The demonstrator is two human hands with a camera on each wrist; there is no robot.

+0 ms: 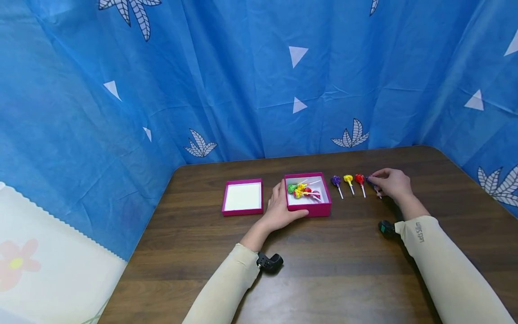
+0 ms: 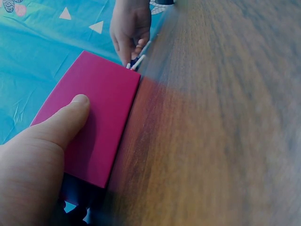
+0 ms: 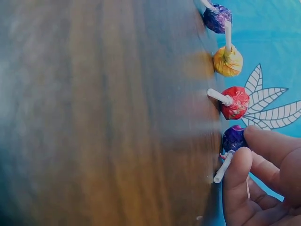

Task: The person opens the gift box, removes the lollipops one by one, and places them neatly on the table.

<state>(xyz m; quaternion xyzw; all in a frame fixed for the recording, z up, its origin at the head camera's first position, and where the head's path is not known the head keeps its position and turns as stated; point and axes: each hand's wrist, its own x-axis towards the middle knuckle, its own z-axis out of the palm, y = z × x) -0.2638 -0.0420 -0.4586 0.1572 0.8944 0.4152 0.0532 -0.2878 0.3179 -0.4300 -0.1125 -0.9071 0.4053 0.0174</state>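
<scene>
Behind the open magenta box (image 1: pixel 309 209) hangs a blue curtain (image 1: pixel 243 90), and beneath the box spreads a dark wooden table (image 1: pixel 182 234). Left of the box, close by, lies its apparent lid (image 1: pixel 243 196), white inside up. At the box's near left corner rests the left hand (image 1: pixel 279 211), thumb straight against the front wall and fingers lying along the left wall, seemingly to steady it. Well to the box's right, the right hand (image 1: pixel 394 183) pinches a dark purple lollipop (image 3: pixel 234 138) between thumb and fingertips; I cannot tell whether the candy bears on the wood. Inside the box is a small heap of green, yellow, red and pink lollipops (image 1: pixel 299 193). Right of the box, going outward, run a purple lollipop (image 1: pixel 336 181), a yellow lollipop (image 1: pixel 348 179) and a red lollipop (image 1: pixel 359 179), with the pinched one just beside the red. The step in hand looks like setting that fourth candy into the row; the next move probably calls for squaring its stick, then loosening the pinch without nudging its neighbour.
</scene>
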